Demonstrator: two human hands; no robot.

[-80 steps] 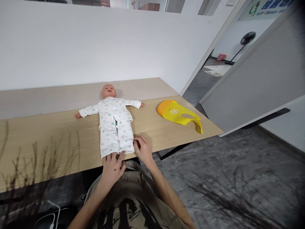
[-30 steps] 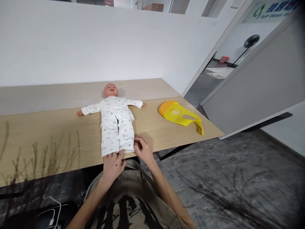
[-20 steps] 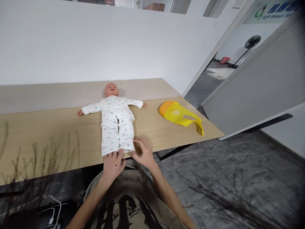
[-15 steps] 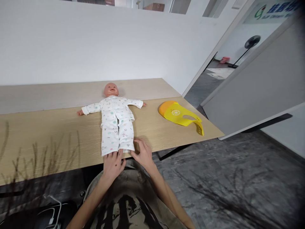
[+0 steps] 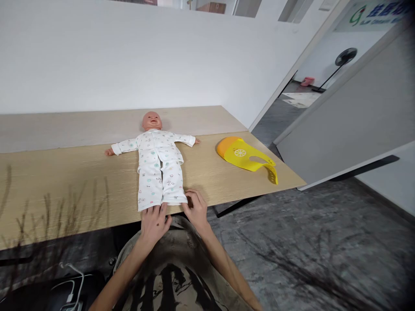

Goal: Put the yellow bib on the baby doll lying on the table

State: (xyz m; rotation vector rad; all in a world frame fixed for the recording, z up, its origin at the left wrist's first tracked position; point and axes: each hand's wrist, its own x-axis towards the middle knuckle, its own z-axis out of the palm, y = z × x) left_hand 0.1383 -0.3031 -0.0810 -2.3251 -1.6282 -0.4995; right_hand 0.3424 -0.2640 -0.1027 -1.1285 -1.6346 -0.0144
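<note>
A baby doll [image 5: 152,121] lies on its back on the table, arms spread, dressed in a white printed top [image 5: 158,140]. Matching pajama pants [image 5: 150,185] cover its legs, and their cuffs reach the table's front edge. My left hand [image 5: 154,224] rests with fingers stretched out and a little apart at the cuff on the left. At the right cuff, my right hand [image 5: 197,211] has its thumb and bent fingers closed on the fabric's outer corner. The doll's feet are not visible. To the right lies a yellow silicone bib [image 5: 243,155] with an orange pocket.
The wooden table [image 5: 81,181] runs along a white wall, its right end near a grey door panel [image 5: 350,112]. A standing fan [image 5: 346,57] is beyond the doorway. White cables [image 5: 71,293] lie on a black surface at lower left.
My right hand has drawn the right cuff outward to the right, so that leg's hem is wider and straighter. My left hand stays at its cuff. The view has shifted slightly.
</note>
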